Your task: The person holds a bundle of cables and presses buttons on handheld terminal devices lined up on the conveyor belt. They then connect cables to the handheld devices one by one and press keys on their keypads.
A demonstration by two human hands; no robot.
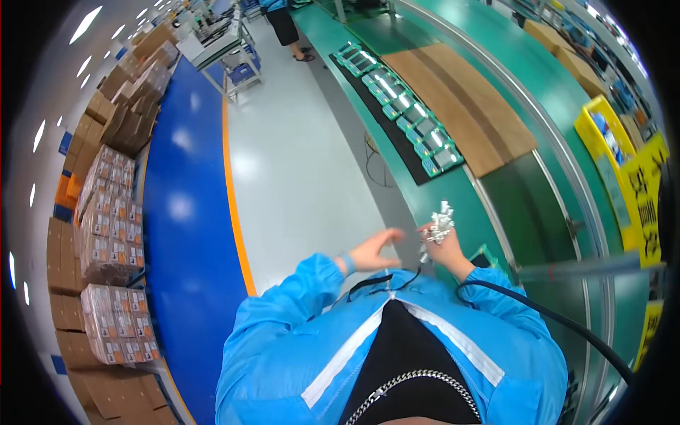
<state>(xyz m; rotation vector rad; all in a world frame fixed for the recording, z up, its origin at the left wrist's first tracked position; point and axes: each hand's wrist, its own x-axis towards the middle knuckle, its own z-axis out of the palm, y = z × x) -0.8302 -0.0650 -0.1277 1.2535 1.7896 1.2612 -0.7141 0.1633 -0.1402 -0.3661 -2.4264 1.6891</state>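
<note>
My left hand point(375, 250) is in front of my body, its thumb and fingers curved apart with nothing seen between them; the fingertips are slightly blurred. A band circles its wrist. Just to the right, my right hand point(446, 249) is closed around a bunch of small white and silvery pieces point(441, 225), perhaps short leads with connectors. The bunch sticks up above the fingers, and one white piece hangs below them. The two hands are apart, near the bench edge.
A green bench point(397, 152) runs along my right. On it, a black mat point(407, 164) bears several green-framed units point(414, 117) beside a brown cardboard sheet point(460, 99). A yellow bin point(602, 131) stands farther right. Stacked cartons point(113, 248) line the left; a person point(283, 25) stands ahead.
</note>
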